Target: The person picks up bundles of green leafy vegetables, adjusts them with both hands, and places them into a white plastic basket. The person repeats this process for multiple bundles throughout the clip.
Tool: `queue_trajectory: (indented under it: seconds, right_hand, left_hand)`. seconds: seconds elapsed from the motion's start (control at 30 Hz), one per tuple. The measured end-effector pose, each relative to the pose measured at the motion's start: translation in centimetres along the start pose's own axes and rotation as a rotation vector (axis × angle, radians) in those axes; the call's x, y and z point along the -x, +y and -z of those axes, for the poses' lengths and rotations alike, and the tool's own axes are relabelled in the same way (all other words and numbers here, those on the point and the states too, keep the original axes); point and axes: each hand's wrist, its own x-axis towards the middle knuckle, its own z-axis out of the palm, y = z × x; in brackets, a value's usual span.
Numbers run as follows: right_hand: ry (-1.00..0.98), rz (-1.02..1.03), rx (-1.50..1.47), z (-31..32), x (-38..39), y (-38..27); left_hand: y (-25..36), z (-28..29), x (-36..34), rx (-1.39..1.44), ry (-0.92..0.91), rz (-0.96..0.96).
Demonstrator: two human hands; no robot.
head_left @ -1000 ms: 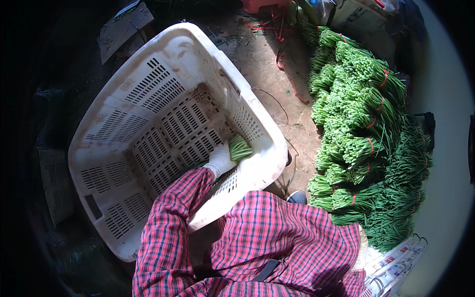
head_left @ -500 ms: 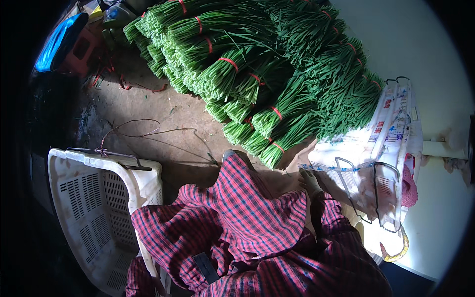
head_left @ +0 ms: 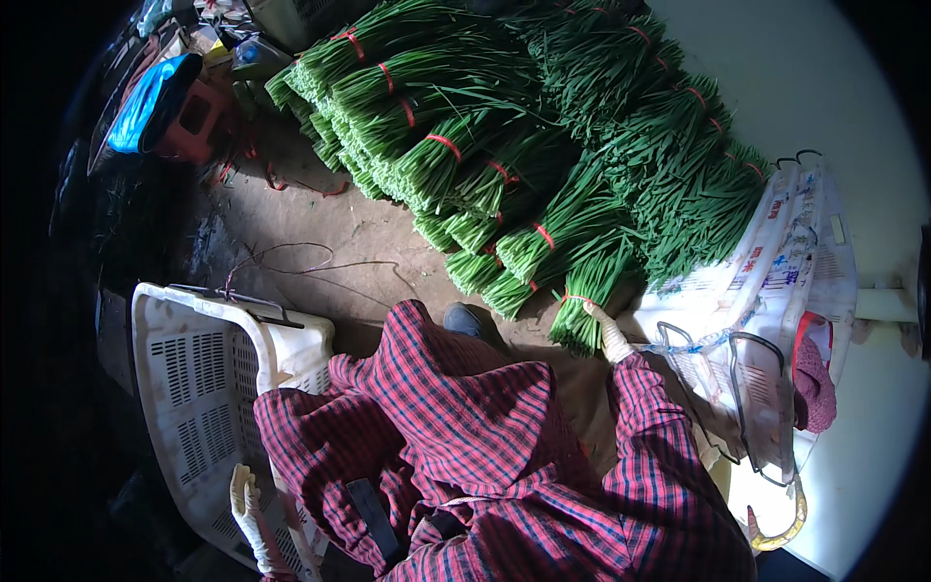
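My gloved right hand (head_left: 611, 336) is closed at the red tie of a bundle of green chives (head_left: 579, 332), its fingertips at the band. The bundle lies at the near right end of a large heap of tied chive bundles (head_left: 432, 160), pale cut ends toward the left and near side. My gloved left hand (head_left: 246, 500) is over the white slotted plastic crate (head_left: 254, 339) at the left, fingers stretched out, with nothing visible in it. The crate's floor under the hand is dark.
Stacked white crates (head_left: 747, 291) with wire handles stand at the right against a pale wall (head_left: 815, 87). A looped wire (head_left: 291, 257) lies on the brown floor beyond the left crate. A red stool (head_left: 199, 121) with blue plastic sits at the far left. My shoe (head_left: 464, 320) shows near the heap.
A chive bundle now shows at my right hand, which has moved slightly up and stretched out. My left hand has come into view over the crate. The whole view has shifted slightly.
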Motion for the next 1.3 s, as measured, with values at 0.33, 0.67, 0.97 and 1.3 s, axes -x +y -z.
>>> queue_trajectory:
  seconds: [0.33,0.67,0.97,1.3]
  right_hand:
    - [-1.066,0.326,-0.637,3.1,16.5,-14.2]
    - [-1.318,0.330,-0.607,7.3,21.1,-19.6]
    - [-0.466,1.021,-0.348,3.0,21.4,-26.8]
    - [-0.328,0.720,-0.761,2.9,22.5,-29.7]
  left_hand:
    - [16.8,-12.7,6.7,0.434,-0.500,-0.316]
    - [19.3,-26.0,6.0,1.320,-0.984,0.312]
    - [19.1,-23.1,8.9,0.881,-0.528,-0.190]
    - [16.0,-21.8,6.1,1.198,-0.682,0.168]
